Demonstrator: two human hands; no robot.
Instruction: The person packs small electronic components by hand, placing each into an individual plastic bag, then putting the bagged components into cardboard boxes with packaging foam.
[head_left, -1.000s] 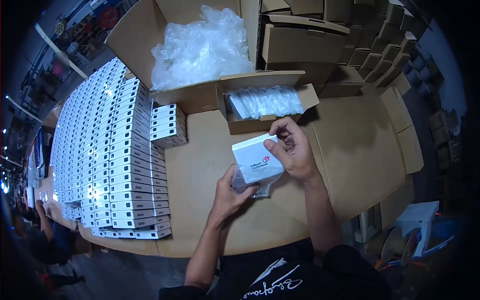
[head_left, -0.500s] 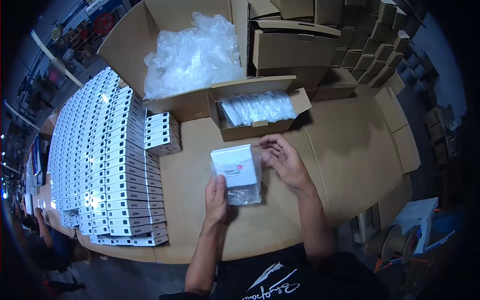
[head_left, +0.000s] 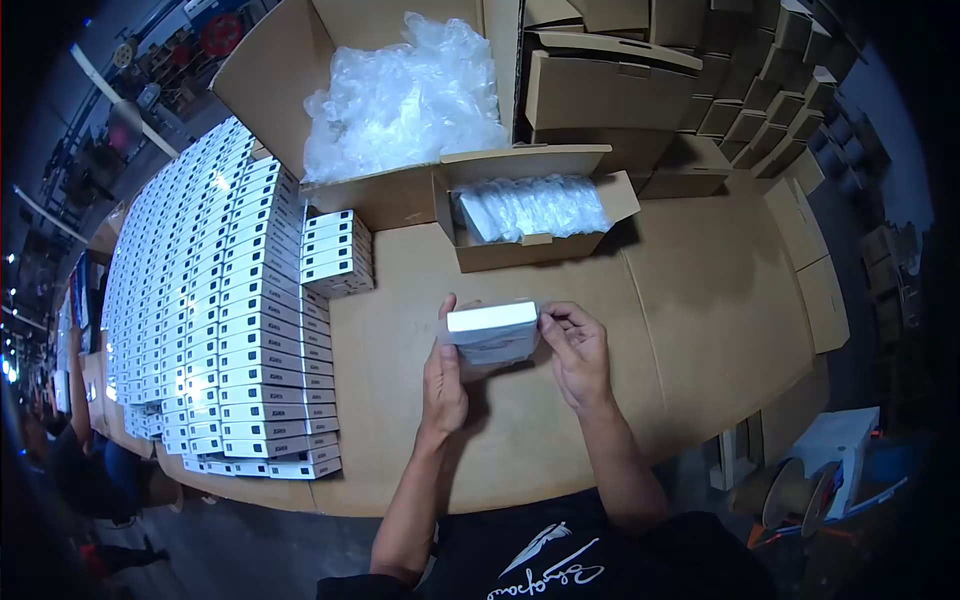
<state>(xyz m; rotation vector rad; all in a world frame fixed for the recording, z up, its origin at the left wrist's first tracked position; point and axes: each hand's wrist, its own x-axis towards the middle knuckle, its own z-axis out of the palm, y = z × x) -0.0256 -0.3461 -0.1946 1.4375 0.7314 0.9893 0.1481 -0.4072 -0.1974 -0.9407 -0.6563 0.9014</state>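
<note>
A flat white box (head_left: 492, 318) in a clear bubble-wrap bag (head_left: 505, 352) is held above the table, tilted so one narrow side faces up. My left hand (head_left: 446, 385) grips its left end, thumb on the near face and fingers behind. At the right end, my right hand (head_left: 580, 355) pinches the bag's edge between thumb and fingertips. Just beyond stands an open cardboard carton (head_left: 520, 256), holding a row of bubble-wrapped white boxes (head_left: 535, 210).
Stacks of white boxes (head_left: 235, 330) rise on the left, beside a smaller stack (head_left: 335, 250). Behind, a large carton (head_left: 265, 85) holds bubble bags (head_left: 405, 100). Brown cartons (head_left: 610, 90) are piled at the back right. Another person (head_left: 95, 450) is at the far left.
The wrapped box has tipped from showing its broad printed face to showing a narrow side. My right hand has closed from loosely spread fingers onto the bag's right edge.
</note>
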